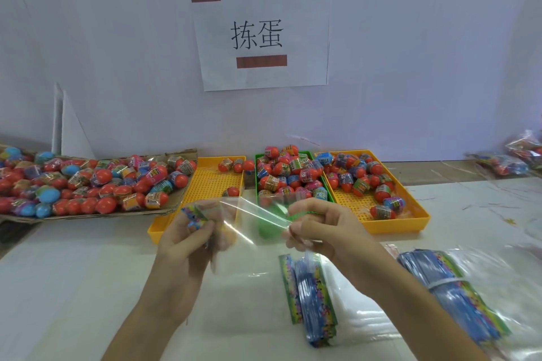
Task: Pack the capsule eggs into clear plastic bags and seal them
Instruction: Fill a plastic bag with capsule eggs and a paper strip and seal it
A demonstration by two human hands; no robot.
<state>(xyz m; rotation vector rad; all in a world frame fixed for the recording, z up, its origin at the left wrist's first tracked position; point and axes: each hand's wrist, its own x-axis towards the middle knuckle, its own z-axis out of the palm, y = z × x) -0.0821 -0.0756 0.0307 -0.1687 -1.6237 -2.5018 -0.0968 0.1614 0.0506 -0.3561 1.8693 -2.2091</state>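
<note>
A clear plastic bag [249, 221] with a colourful printed header is stretched between both hands above the white table. My left hand [190, 231] grips its header end, and my right hand [319, 228] pinches the opposite edge. Capsule eggs, mostly red with printed wrap bands, fill a cardboard tray [164, 209] at the left. More eggs are heaped in a green tray [257, 182] behind the bag, and others lie in two yellow trays [211, 182] [410, 214].
Two stacks of flat bags with blue-green headers [313, 299] [457, 293] lie on the table near my right forearm. Packed bags [510, 161] sit at the far right. A paper sign [261, 35] hangs on the white wall behind.
</note>
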